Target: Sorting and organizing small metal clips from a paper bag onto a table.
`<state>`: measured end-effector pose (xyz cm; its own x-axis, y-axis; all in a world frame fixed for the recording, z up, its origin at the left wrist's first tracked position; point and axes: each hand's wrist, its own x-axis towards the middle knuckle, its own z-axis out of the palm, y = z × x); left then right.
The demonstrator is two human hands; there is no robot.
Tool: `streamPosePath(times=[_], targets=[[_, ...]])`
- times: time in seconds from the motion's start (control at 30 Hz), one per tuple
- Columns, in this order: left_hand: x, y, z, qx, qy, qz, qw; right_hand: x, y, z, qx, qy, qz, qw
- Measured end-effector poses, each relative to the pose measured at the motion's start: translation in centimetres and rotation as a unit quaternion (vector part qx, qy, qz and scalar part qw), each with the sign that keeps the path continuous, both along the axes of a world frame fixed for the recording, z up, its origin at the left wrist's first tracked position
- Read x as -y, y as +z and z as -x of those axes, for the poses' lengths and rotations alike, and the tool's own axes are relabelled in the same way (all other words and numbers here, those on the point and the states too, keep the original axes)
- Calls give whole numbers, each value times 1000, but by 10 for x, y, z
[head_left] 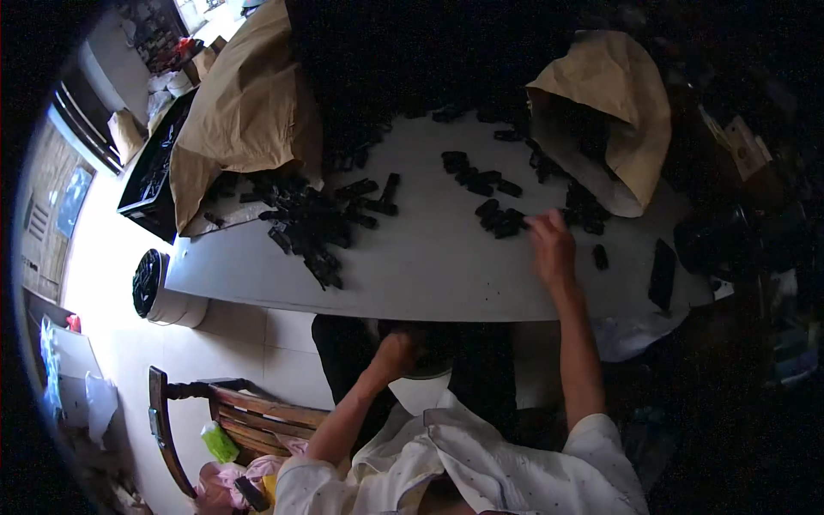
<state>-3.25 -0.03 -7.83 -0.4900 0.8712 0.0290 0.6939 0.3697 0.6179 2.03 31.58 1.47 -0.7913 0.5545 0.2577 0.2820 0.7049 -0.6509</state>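
My right hand (554,251) reaches over the grey tabletop (421,266), its fingers stretched forward and slightly apart. The fingertips are beside a small cluster of black plastic pieces (500,220); whether they touch it I cannot tell. My left hand (396,354) is below the table's near edge, over my lap, with curled fingers. Whatever may be in them is lost in the dark. A round dark container (429,365) shows partly between my knees. Further black pieces (481,178) lie behind the cluster, and one single piece (600,257) rests to the right of my hand.
At left, a large brown paper bag (245,107) opens onto a heap of black pieces (309,225). Another paper bag (614,86) lies open at right. A black crate (142,202), a white bucket (178,305) and a wooden chair (266,410) stand left of the table.
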Motion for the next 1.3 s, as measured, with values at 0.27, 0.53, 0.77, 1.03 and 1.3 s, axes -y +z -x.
streamPosePath(times=[0.27,0.53,0.77,1.03,1.3], targets=[[-30,104,76,-37,114,4,993,-25,-29,18,17,45,-134,990],[-61,99,134,-330,176,98,922,-31,-25,-11,92,20,-179,979],[-69,88,127,-340,172,24,924,-26,-26,-12,100,20,-171,980],[-58,79,137,-333,159,46,928,-29,-45,-19,79,-10,-298,951],[-51,103,96,103,201,-234,946,29,0,-16,-44,86,63,993]])
